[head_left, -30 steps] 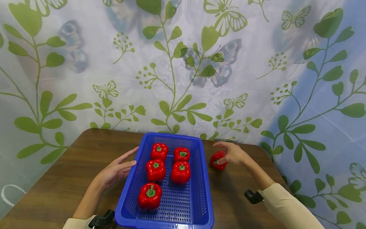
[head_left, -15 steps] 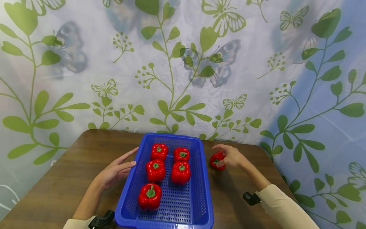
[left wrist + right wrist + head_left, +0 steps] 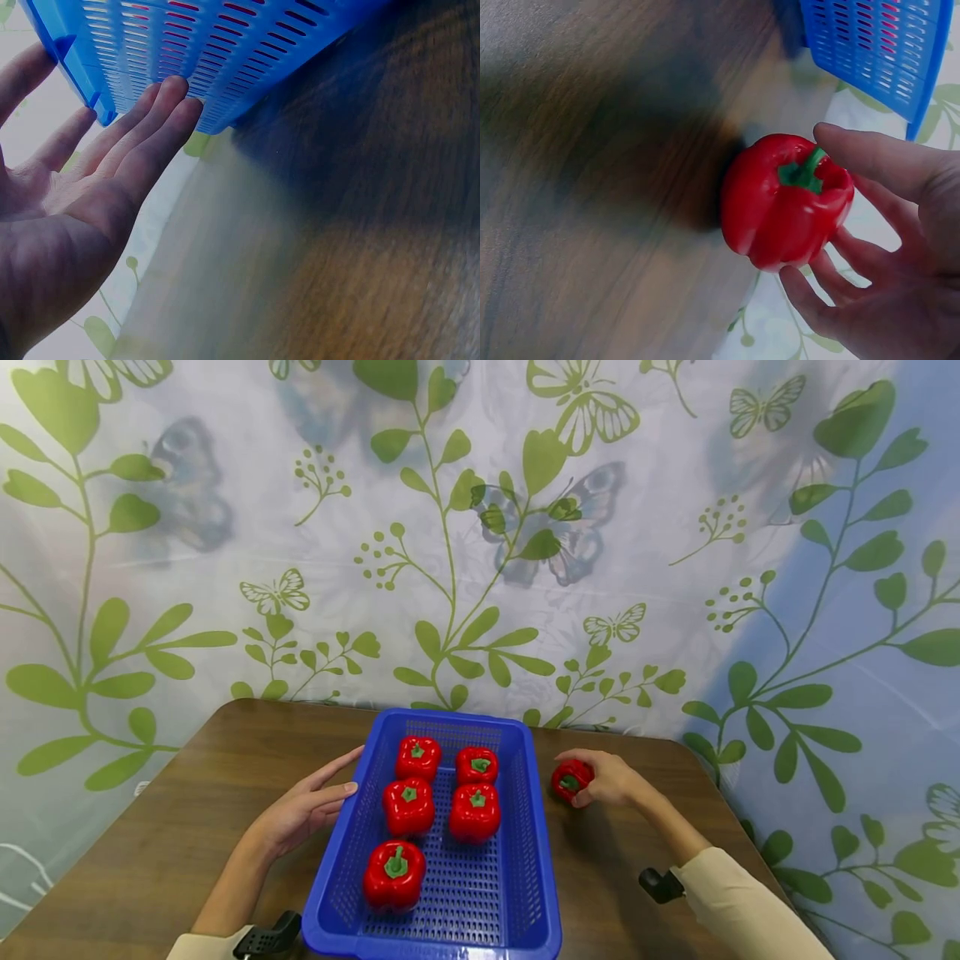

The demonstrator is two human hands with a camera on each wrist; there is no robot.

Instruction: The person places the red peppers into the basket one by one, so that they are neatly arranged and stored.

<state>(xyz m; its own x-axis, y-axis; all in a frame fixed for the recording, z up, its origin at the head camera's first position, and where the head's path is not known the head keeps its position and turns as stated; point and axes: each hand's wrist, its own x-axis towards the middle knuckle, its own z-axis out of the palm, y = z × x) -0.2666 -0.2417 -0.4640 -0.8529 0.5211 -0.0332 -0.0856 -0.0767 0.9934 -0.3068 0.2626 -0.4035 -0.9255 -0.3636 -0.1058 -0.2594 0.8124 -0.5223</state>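
A blue plastic basket with slotted walls stands on the wooden table, holding several red bell peppers with green stems. Fairly straight fingers of my left hand touch the basket's left side; in the left wrist view, the fingertips are at its slotted wall. To the right of the basket, my right hand has its thumb and fingers curled round a single red bell pepper. That pepper lies tipped on its side, its stem toward the thumb. Parts of the fingers are hidden behind it.
The brown wooden table ends at the back against a curtain printed with green leaves and butterflies. Black straps with small camera units sit at both wrists.
My right hand has closed in round the single pepper, its thumb now lower along the near side. The pepper has turned slightly. Left hand and basket stay in place.
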